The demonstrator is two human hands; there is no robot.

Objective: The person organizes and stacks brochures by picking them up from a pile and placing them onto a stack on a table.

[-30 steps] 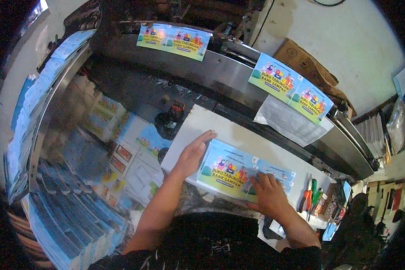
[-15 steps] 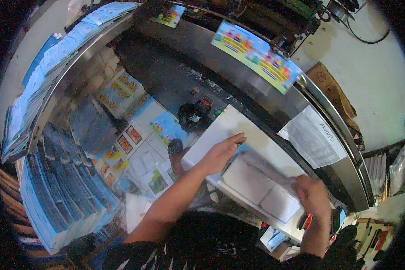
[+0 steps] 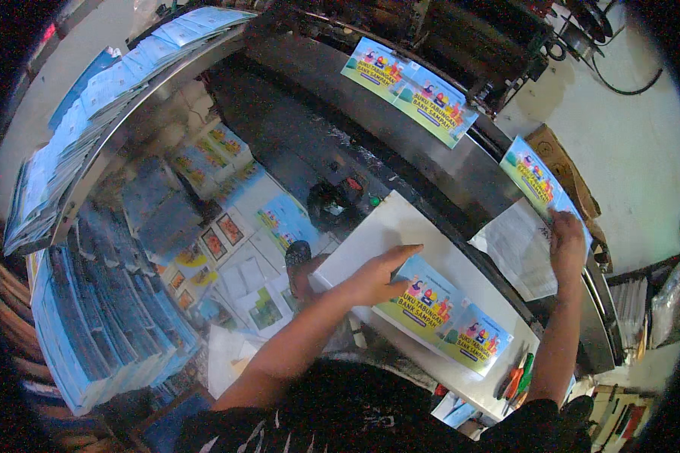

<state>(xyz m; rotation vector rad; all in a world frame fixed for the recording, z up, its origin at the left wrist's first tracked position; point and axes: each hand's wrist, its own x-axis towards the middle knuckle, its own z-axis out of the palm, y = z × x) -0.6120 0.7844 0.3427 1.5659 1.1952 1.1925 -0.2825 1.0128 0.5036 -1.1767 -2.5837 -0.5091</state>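
On the white board in front of me lies a long colourful printed sheet, blue and green with cartoon figures and yellow lettering. My left hand is at its left end, thumb and forefinger spread, touching its edge. My right hand is up at the right, fingers closed on the lower end of another printed sheet. That sheet lies along the curved metal rail. A third printed sheet of the same kind rests on the rail farther left.
Beneath my right forearm's side lie pliers with red and green handles. A paper page is on the metal panel. Tall stacks of blue booklets stand at left, more lie along a shelf. Machinery is at the back.
My right hand has moved from the board's right end up to the rail and taken hold of a sheet. A printed face now shows on the board where pale paper was.
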